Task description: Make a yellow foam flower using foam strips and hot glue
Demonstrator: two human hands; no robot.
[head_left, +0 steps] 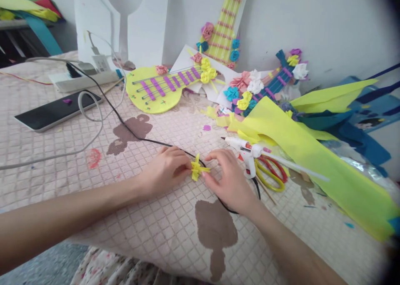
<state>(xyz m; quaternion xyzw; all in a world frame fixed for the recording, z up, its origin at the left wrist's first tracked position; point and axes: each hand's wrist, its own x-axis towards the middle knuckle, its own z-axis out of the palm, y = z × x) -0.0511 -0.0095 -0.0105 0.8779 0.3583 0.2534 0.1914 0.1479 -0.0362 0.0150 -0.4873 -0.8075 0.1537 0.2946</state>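
A small yellow paper flower point(196, 168) with narrow, spread petals is between my hands, just above the quilted cloth. My left hand point(168, 167) is closed, its thumb and fingers pinching the flower's left side. On the other side is my right hand point(229, 178), thumb and forefinger apart around the tip of a right-hand petal. Its thumb is close to that petal; whether they touch I cannot tell. A black cord point(156, 143) passes behind the flower and under my right hand. The white glue gun point(248, 151) lies just beyond my right hand, with a glue stick in its back.
Yellow-handled scissors point(271, 188) and a long yellow paper sheet point(290, 143) lie at the right. A yellow paper guitar point(156, 89) and a blue one point(275, 87) with paper flowers rest at the back. A phone point(56, 112) and a power strip point(84, 81) are at the left.
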